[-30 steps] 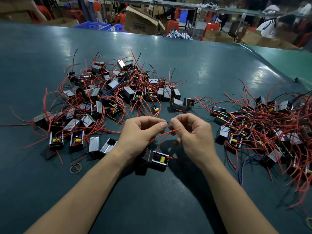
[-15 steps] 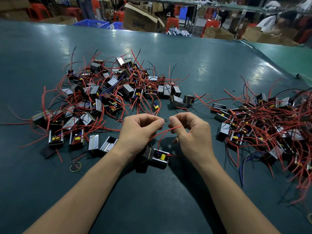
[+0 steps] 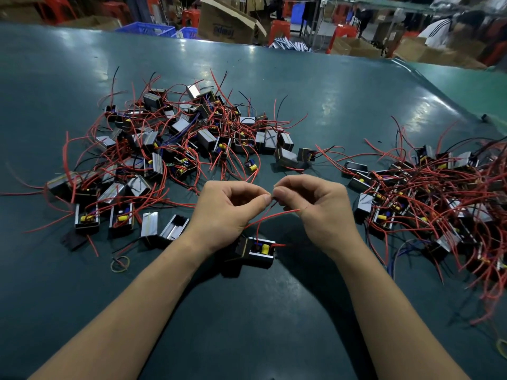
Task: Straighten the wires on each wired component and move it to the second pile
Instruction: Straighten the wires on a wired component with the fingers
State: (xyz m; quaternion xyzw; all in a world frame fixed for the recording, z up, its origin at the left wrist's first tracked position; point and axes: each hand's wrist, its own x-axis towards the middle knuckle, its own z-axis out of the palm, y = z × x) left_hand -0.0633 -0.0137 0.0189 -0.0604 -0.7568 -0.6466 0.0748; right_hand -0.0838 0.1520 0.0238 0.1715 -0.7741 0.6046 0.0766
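Observation:
One small black component [image 3: 258, 250] with a yellow part lies on the green table [image 3: 247, 325] just below my hands. Its red wire [image 3: 271, 216] arcs up from it between my palms. My left hand [image 3: 227, 208] and my right hand [image 3: 315, 207] meet fingertip to fingertip above it and pinch the dark end of a wire between thumbs and forefingers. A large pile of similar wired components [image 3: 170, 149] spreads at the left and centre. A second pile [image 3: 439, 193] lies at the right.
A rubber band [image 3: 120, 263] lies at the front left, near two loose housings [image 3: 164, 229]. Another band [image 3: 500, 349] shows at the right edge. Cardboard boxes [image 3: 227, 23], blue crates and red stools stand beyond the table's far edge.
The hands hold nearly the same pose over the second. The fingertips have closed slightly tighter on the wire end, and the view has shifted a little.

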